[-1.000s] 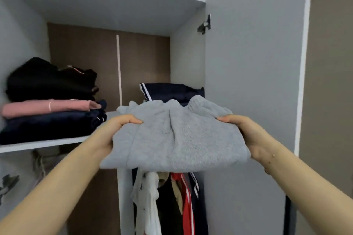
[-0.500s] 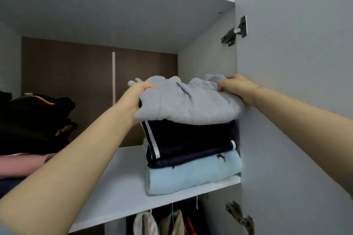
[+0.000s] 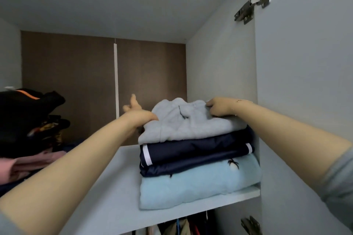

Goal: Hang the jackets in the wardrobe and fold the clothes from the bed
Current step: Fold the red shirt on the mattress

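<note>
It was a home, most likely a bedroom, seen from inside an open wardrobe. A white shelf (image 3: 107, 192) carried a stack of folded clothes (image 3: 198, 160) directly under the right hand (image 3: 219, 108), and another pile of dark and pink garments (image 3: 28, 129) lay well to the left of the left hand (image 3: 137, 114). Below the hands, hanging clothes (image 3: 183, 228) showed under the shelf; a door hinge (image 3: 252, 4) sat above the right hand.

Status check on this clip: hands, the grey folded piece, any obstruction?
Left hand open, fingers off the cloth. Right hand gripping the grey folded garment. Garment sits atop navy and light-blue pieces on the shelf. Nothing in the way.
</note>
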{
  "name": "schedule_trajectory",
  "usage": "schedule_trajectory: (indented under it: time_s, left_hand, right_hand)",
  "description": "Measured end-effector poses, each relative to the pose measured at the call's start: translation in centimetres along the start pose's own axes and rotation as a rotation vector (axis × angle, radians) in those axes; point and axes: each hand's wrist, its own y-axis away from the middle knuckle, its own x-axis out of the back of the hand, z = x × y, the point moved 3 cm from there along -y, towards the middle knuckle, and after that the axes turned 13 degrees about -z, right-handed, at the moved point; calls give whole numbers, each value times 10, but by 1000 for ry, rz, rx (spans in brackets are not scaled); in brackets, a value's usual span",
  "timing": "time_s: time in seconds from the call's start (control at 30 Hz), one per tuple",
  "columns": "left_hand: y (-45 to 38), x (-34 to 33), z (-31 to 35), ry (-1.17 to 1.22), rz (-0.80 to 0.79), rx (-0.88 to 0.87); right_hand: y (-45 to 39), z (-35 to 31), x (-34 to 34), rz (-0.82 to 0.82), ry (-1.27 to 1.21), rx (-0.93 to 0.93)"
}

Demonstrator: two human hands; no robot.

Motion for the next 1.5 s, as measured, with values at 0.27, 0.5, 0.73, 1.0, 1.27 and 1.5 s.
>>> schedule_trajectory:
  time_s: [0.27,0.5,0.73,1.0,1.27,1.5]
  left_hand:
    - [60,-6,30,-26,-68,-631]
    - [126,-47,19,424,-361,-776]
    - [209,-105,15,618,-720,-848]
    - [382,-178,26,573,-1057,-932]
    - [622,-270,40,599,-1397,-927]
    - [857,-367,29,558,-1863,-751]
  right_hand:
    - [64,8,-13,265,-667,153]
    - [220,13,-56,367,-1199,403]
    - [396,43,-108,645,-1328,275]
    - [598,51,-138,908,-1236,102]
    - [868,66,-193,1125,-1237,-235]
    - [1117,29,-244,1444,-1163,-689]
